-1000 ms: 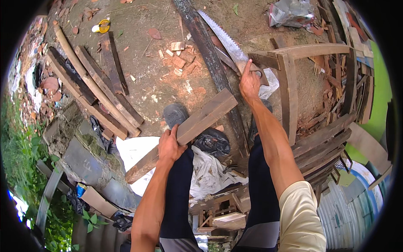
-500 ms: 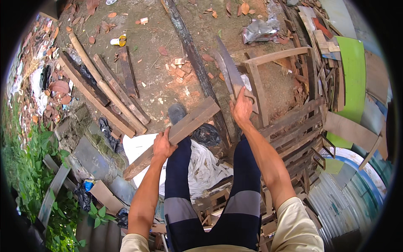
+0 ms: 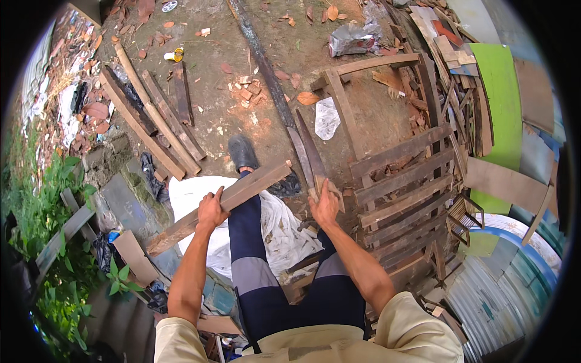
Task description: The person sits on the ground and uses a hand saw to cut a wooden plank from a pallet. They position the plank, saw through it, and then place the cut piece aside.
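Fingers (image 3: 209,198) of the left hand (image 3: 212,212) are clamped over the plank (image 3: 257,183), thumb on the near side, and there it is, slanting from near left to far right above the left leg! Over on the right, the right hand (image 3: 325,204) is closed at the handle of the saw (image 3: 311,148); a second blade (image 3: 298,147) runs just beside it, and whether those fingers grip both, I cannot tell.

So where do we stand? Wood chips (image 3: 247,94) and reddish dust (image 3: 257,118) lie farther off, near the dark pole (image 3: 261,60), so some cutting looks done here. But this plank? No notch that I can make out, and the saw is well apart from it: I'd judge its sawing not yet begun, all of it left. White sheet (image 3: 275,236) beneath, lengths of timber (image 3: 177,148) off left, slatted wooden frame (image 3: 404,192) to the right!
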A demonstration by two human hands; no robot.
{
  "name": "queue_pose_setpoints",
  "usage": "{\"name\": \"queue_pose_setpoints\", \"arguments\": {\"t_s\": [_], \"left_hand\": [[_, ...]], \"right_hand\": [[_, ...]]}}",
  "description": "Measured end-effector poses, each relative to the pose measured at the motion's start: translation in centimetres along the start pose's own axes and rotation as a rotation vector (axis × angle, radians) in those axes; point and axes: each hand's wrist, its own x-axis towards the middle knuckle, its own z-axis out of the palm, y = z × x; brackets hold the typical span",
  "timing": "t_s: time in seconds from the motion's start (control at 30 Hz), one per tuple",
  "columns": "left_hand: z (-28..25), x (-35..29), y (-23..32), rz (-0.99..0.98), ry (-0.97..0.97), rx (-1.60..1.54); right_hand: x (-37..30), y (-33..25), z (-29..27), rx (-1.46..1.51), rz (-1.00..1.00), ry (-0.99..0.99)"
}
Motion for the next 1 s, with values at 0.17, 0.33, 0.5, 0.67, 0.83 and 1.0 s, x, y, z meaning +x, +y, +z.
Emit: {"name": "queue_pose_setpoints", "arguments": {"t_s": [0.17, 0.33, 0.5, 0.67, 0.83, 1.0], "left_hand": [[5.4, -7.5, 3.3, 0.036, 0.118, 0.02], [11.4, -12.2, 6.5, 0.032, 0.118, -0.044], [17.4, -12.2, 9.7, -0.018, 0.085, -0.136], [26.4, -10.8, 10.7, 0.007, 0.067, -0.226], [34.3, -7.3, 10.5, 0.034, -0.018, -0.242], [38.0, -2.3, 7.3, 0.095, 0.024, -0.235]], "right_hand": [[-5.6, 7.3, 0.0, 0.041, -0.065, -0.061], [-9.3, 14.6, -2.0, -0.023, -0.108, -0.104], [-10.3, 19.9, 1.0, -0.07, -0.13, -0.02], [-7.7, 21.3, 7.0, -0.187, -0.169, 0.076], [-2.8, 22.8, 14.0, -0.26, -0.144, 0.11], [1.8, 24.9, 20.0, -0.181, -0.164, 0.206]]}}
